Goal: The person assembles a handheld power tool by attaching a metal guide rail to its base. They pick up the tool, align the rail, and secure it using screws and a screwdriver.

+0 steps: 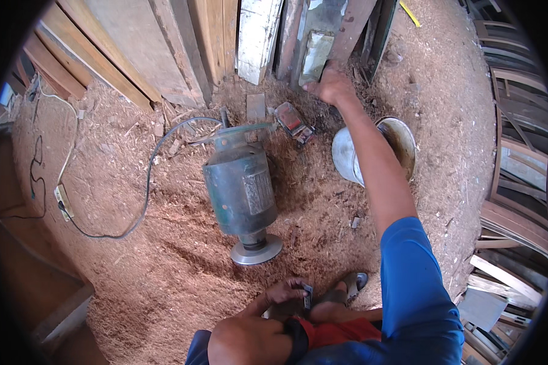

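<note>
My left hand (pixel 284 291) is above my bent knee at the bottom, its fingers closed on a small flat grey metal-looking piece (pixel 309 297). At the far side my right hand (pixel 333 86) reaches to the leaning boards. Its fingers and thumb close around the lower end of a pale rectangular block (pixel 317 53), which lies against a grey-green board (pixel 323 23); part of the grip is hidden. Between my hands an old green-grey electric motor (pixel 240 188) lies on the ground, a round metal disc (pixel 257 250) on its near end.
Near the motor's far end sits a small red and black device (pixel 294 123). A white bucket (pixel 345 157) lies tipped under my right forearm. A dark cable (pixel 146 198) runs left to a power strip (pixel 63 202). Sawdust (pixel 164 274) covers the floor; wooden frames (pixel 520 164) stack at right.
</note>
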`<act>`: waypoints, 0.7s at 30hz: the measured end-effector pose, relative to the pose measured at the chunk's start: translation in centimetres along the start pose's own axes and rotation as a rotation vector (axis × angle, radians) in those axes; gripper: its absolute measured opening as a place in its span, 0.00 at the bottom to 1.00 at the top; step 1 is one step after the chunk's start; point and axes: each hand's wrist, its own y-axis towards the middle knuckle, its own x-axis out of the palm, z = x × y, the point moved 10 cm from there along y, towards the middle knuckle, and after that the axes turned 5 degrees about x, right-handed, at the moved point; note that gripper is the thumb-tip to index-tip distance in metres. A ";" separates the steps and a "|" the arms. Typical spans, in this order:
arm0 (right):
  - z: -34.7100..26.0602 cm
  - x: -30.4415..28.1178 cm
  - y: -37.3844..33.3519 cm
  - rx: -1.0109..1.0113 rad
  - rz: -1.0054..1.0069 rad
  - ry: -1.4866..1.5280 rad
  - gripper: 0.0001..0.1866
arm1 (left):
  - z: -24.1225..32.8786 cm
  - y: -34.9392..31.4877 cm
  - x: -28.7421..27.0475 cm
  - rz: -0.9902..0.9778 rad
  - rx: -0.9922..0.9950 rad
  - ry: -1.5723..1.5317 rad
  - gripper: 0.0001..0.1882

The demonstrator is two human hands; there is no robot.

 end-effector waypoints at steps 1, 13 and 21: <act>-0.1 0.8 -0.3 0.022 -0.027 -0.033 0.61 | -0.3 -0.1 -0.1 0.002 -0.015 0.018 0.10; 0.2 0.1 0.8 -0.015 0.181 -0.041 0.36 | -1.6 -0.3 -0.6 0.018 0.006 -0.016 0.11; 1.3 0.1 -0.8 0.134 0.147 0.030 0.33 | 0.4 -0.2 0.7 0.016 -0.009 0.017 0.10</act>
